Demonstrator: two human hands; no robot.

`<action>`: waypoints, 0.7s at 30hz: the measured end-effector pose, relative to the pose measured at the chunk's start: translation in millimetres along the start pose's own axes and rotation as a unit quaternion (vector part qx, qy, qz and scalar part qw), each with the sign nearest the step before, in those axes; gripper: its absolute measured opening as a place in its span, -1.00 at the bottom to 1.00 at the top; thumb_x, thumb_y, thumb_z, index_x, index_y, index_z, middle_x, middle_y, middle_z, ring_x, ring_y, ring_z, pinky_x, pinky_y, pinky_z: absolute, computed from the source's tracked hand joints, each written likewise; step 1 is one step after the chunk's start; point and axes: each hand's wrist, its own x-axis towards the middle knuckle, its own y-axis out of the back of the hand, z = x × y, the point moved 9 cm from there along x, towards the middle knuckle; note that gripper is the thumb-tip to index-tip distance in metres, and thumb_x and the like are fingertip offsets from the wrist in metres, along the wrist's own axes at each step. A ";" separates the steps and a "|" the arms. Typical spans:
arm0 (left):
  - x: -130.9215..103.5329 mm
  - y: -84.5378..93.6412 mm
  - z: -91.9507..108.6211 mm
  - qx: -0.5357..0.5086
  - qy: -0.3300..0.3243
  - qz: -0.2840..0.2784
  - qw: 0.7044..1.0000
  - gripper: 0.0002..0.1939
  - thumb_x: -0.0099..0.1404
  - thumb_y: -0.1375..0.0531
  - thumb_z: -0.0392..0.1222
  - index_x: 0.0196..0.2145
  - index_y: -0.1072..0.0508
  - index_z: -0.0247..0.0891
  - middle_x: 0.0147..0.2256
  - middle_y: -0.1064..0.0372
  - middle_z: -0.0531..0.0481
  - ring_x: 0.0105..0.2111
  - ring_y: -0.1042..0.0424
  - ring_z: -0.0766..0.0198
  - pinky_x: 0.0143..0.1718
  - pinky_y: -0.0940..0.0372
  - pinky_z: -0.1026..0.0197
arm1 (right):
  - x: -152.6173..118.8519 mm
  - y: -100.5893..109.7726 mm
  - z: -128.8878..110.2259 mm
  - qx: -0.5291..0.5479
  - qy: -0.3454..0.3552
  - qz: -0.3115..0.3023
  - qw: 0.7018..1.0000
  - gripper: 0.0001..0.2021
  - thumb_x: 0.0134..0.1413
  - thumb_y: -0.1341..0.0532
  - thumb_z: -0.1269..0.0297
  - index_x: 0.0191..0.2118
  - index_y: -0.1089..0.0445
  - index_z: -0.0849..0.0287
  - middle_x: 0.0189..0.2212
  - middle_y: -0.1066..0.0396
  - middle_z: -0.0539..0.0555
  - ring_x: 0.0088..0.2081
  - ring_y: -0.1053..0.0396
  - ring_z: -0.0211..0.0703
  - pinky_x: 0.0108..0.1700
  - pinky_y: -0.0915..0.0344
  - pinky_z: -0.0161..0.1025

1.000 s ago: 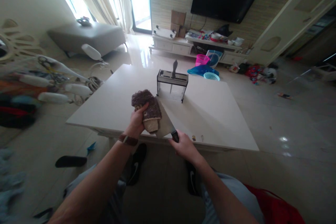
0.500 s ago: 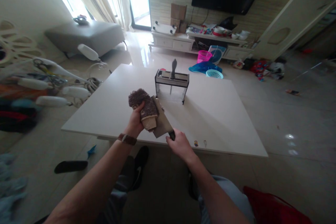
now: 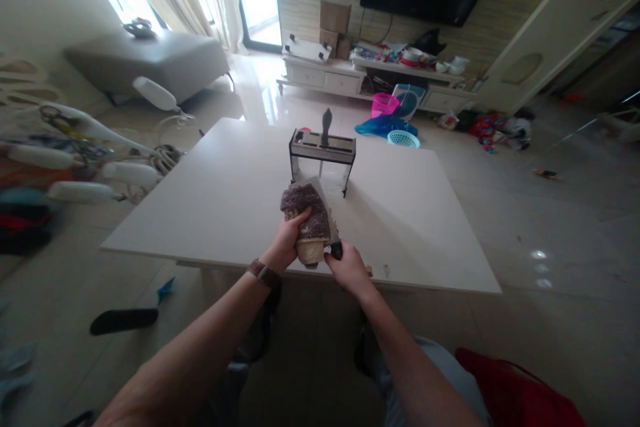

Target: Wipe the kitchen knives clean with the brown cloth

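Note:
My left hand (image 3: pixel 289 237) is closed round a folded brown and beige cloth (image 3: pixel 311 219), its thumb lying over the fuzzy side. My right hand (image 3: pixel 349 267) grips the black handle of a cleaver (image 3: pixel 332 232) with a broad metal blade. The cloth lies against the blade and covers most of it; only the top and the right edge show. Both are held over the front edge of a white table (image 3: pixel 225 193). Just beyond the blade stands a knife block (image 3: pixel 324 147) with clear sides and a dark top, one dark-handled knife upright in it.
Two small stickers or charms, one a pale figure (image 3: pixel 387 270), lie near the table's front edge. Beyond the table are a light blue basket (image 3: pixel 403 139) and a pink basket (image 3: pixel 384 105). A white-armed stand (image 3: pixel 85 130) is at the left, and a red bag (image 3: pixel 515 393) at lower right.
My left hand has carried the cloth to the right, across the blade, which is now mostly covered. The cleaver has turned more upright. The view has shifted slightly.

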 end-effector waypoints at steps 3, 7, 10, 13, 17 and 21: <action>-4.0 -8.6 -6.0 0.039 -0.023 0.001 0.999 -0.45 -0.01 -0.54 -0.20 -0.06 -0.55 -0.35 -0.09 -0.60 -0.24 -0.19 -0.63 0.04 -0.07 -0.54 0.02 | 8.8 2.5 2.1 0.038 -0.041 -0.014 0.998 -0.84 0.02 -0.23 0.34 -0.23 -0.45 0.21 -0.51 -0.45 0.01 -0.54 -0.38 -0.23 -0.46 -0.22 -0.35; -5.9 -18.8 -11.0 0.079 -0.049 -0.010 0.996 -0.36 -0.12 -0.57 -0.26 -0.05 -0.56 -0.36 -0.05 -0.60 -0.27 -0.12 -0.62 -0.01 -0.03 -0.53 0.02 | 19.0 8.1 7.5 0.040 -0.085 -0.005 0.996 -0.78 -0.05 -0.22 0.45 -0.20 -0.42 0.22 -0.61 -0.38 -0.04 -0.68 -0.31 -0.27 -0.59 -0.15 -0.39; -1.9 -21.4 -9.7 0.096 -0.056 -0.010 0.994 -0.33 -0.17 -0.58 -0.25 -0.06 -0.55 -0.37 -0.06 -0.60 -0.28 -0.14 -0.62 0.00 -0.04 -0.52 0.01 | 23.3 10.4 5.3 0.038 -0.074 0.009 0.996 -0.78 -0.08 -0.24 0.48 -0.22 -0.40 0.21 -0.65 -0.35 -0.07 -0.70 -0.32 -0.28 -0.62 -0.15 -0.42; 1.9 -23.4 -4.8 0.107 -0.059 -0.009 0.992 -0.33 -0.21 -0.58 -0.24 -0.09 -0.56 -0.36 -0.10 -0.61 -0.26 -0.16 -0.62 0.00 -0.04 -0.52 0.00 | 23.4 7.8 6.4 0.066 -0.088 0.001 0.994 -0.78 -0.07 -0.22 0.50 -0.22 -0.38 0.20 -0.67 -0.34 -0.09 -0.73 -0.31 -0.26 -0.67 -0.14 -0.42; 1.5 -29.0 7.2 0.138 -0.061 -0.033 0.988 -0.34 -0.24 -0.59 -0.20 -0.14 -0.57 -0.36 -0.14 -0.62 -0.23 -0.18 -0.62 -0.01 -0.04 -0.52 -0.02 | 21.5 8.2 6.0 0.087 -0.098 -0.005 0.991 -0.79 -0.04 -0.21 0.51 -0.22 -0.35 0.19 -0.66 -0.34 -0.11 -0.74 -0.30 -0.27 -0.71 -0.13 -0.43; -1.8 -30.0 25.2 0.203 -0.062 -0.070 0.975 -0.32 -0.23 -0.60 -0.18 -0.11 -0.57 -0.35 -0.13 -0.62 -0.22 -0.17 -0.61 -0.02 -0.06 -0.52 -0.04 | 19.9 8.5 3.0 0.090 -0.085 -0.022 0.992 -0.87 0.06 -0.24 0.44 -0.24 -0.33 0.17 -0.66 -0.32 -0.12 -0.74 -0.30 -0.28 -0.72 -0.14 -0.44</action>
